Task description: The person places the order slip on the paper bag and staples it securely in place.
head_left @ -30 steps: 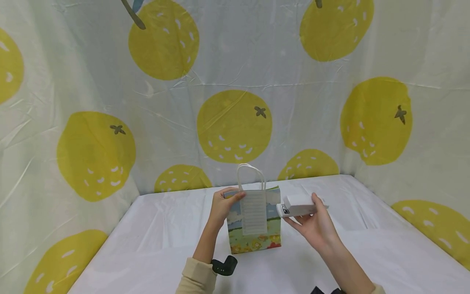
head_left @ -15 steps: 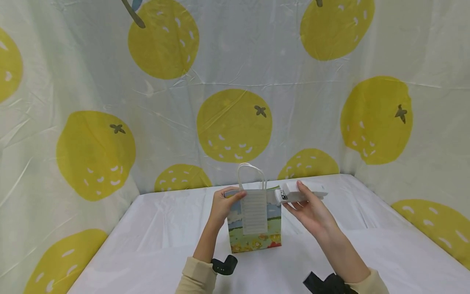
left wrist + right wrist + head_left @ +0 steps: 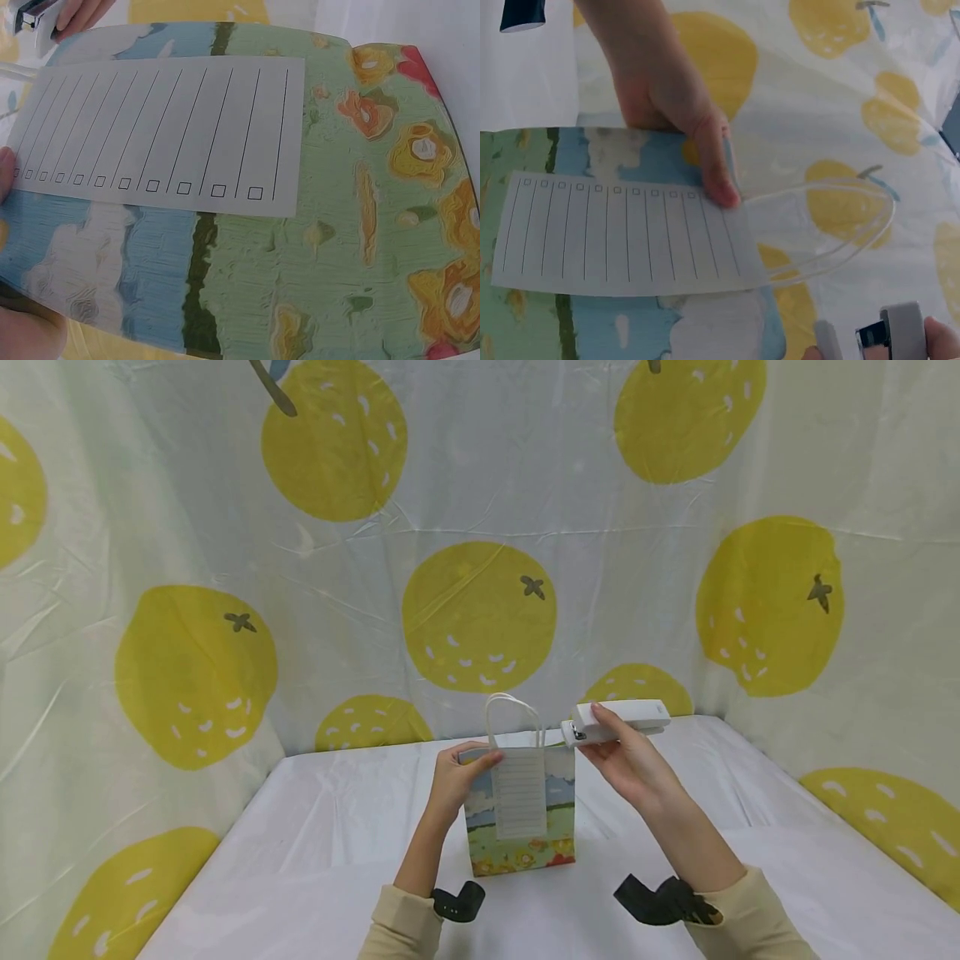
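A small paper gift bag [image 3: 557, 818] with a painted flower-meadow print stands upright on the table, its white handles [image 3: 538, 727] raised. Against its front lies a lined checklist paper [image 3: 520, 797] with small boxes, its top level with the bag's rim. My left hand [image 3: 453, 781] pinches the paper and the bag's top edge together, thumb in front; the fingers behind are partly hidden. In my right hand [image 3: 626, 756] is a white stapler [image 3: 622, 720], gripped with the thumb on top. Its parted front end sits just above the bag's top right corner; whether it touches the bag cannot be told.
A white cloth covers the table [image 3: 337, 860]. Behind and at both sides hangs a pale curtain [image 3: 480, 468] printed with yellow fruit. A black wrist camera [image 3: 459, 902] is strapped to the left wrist, another [image 3: 663, 900] to the right.
My right hand has raised the stapler from in front of the bag's right side to the level of its top edge. The left hand, paper and bag have stayed almost still.
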The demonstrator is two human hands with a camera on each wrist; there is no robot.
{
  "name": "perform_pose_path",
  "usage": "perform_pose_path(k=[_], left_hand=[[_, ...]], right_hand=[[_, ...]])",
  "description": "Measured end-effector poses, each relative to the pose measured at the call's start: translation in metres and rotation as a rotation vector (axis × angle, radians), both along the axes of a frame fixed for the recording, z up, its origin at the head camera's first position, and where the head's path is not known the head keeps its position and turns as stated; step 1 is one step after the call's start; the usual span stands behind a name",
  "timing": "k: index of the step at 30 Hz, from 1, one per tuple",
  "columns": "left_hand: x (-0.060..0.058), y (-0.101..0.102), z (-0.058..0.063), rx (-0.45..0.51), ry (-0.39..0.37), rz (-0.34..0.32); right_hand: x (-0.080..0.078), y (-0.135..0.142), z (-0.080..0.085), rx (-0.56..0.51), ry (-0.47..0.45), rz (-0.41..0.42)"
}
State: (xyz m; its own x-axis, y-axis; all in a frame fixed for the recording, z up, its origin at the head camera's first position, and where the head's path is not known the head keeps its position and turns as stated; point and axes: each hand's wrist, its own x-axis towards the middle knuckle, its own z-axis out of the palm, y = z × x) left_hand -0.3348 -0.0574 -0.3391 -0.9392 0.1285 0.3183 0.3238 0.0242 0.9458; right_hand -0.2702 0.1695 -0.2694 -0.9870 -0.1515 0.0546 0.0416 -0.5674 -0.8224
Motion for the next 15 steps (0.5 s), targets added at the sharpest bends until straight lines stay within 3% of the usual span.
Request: perform_pose_path(k=[15], left_hand=[[-0.008,0.005,0.001,-0.052,0.038,0.029]], right_hand=[[-0.032,-0.014,0.009,0.362,0.166,-0.155]])
